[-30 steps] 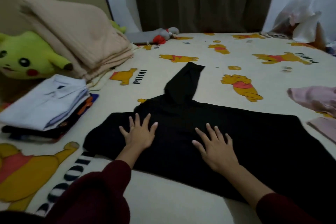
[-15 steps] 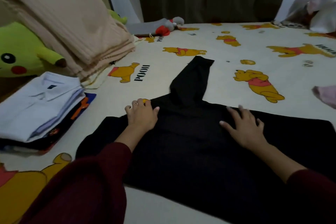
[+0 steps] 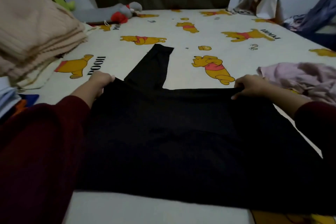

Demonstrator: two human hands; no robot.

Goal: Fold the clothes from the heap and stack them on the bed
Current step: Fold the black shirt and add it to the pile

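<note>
The black garment (image 3: 181,142) lies spread on the bed (image 3: 181,29), one sleeve extending away from the person. The left hand (image 3: 101,82) and right hand (image 3: 251,85) each pinch its far edge with curled fingers, at the left and right ends of that edge. The cloth spans between the two grips; its body lies nearer the person.
</note>
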